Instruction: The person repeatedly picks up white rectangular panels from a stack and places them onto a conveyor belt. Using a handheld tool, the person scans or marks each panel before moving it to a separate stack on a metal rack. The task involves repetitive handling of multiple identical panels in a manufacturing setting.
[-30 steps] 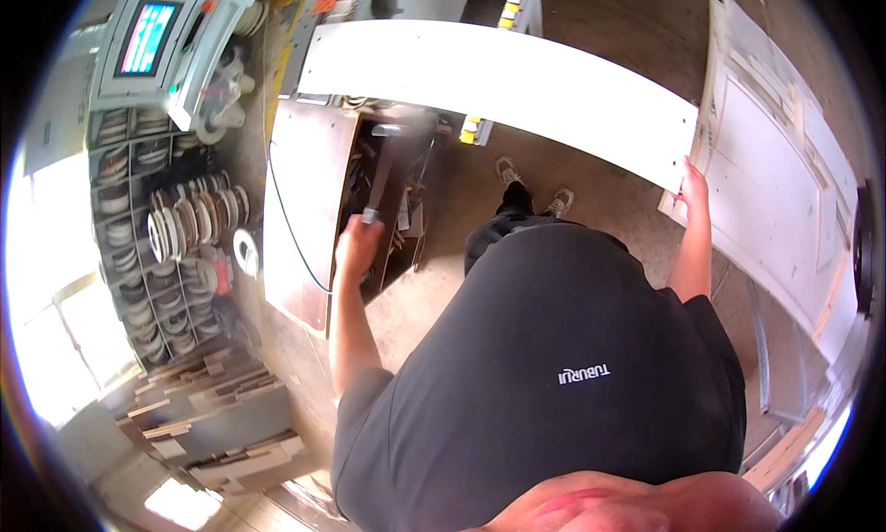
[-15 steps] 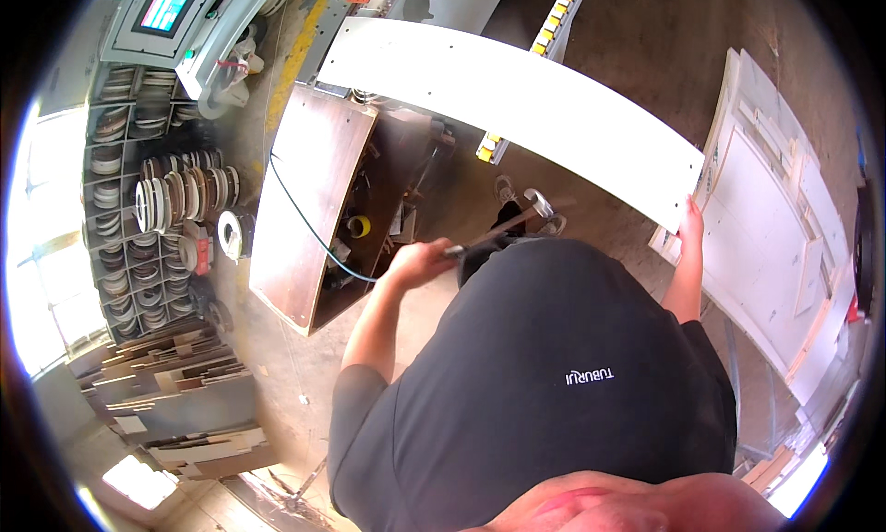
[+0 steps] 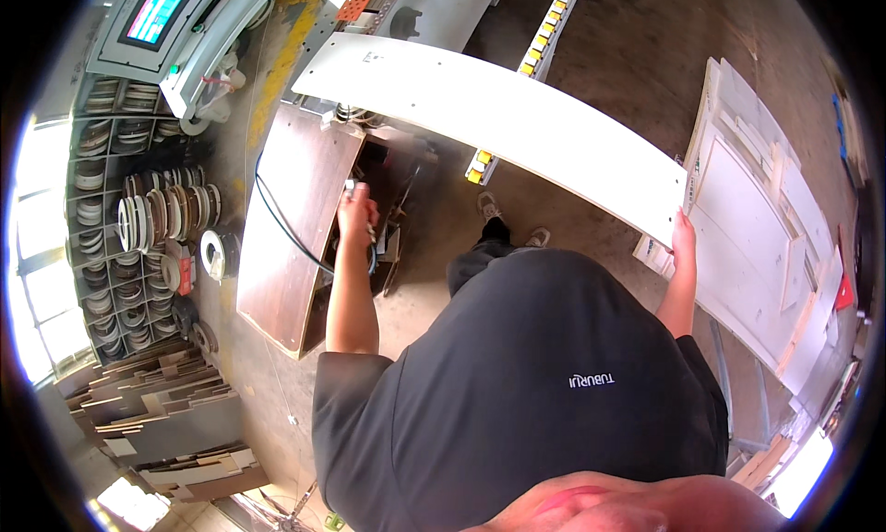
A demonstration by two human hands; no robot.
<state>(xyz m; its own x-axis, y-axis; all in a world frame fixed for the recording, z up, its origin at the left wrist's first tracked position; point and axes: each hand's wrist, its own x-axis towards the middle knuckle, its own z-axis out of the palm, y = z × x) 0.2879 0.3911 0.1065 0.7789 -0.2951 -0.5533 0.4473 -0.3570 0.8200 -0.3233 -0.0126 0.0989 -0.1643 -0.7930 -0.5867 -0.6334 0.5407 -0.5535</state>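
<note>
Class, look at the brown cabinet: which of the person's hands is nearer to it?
Left. The left hand is at the brown cabinet's edge; the right hand is far off, holding the white panel.

A dark grey short-sleeved shirt [image 3: 554,384], dark trousers [image 3: 475,264] and light shoes [image 3: 487,204].

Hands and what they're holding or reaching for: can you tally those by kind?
Hands: 2, the left hand and the right hand.
Long white panels: 1, the panel, gripped at its end by the right hand.
Small light objects: 1, the object at the left fingertips, too small to identify.
Brown cabinets: 1, the cabinet beside the left hand.
Total: 5.
</note>
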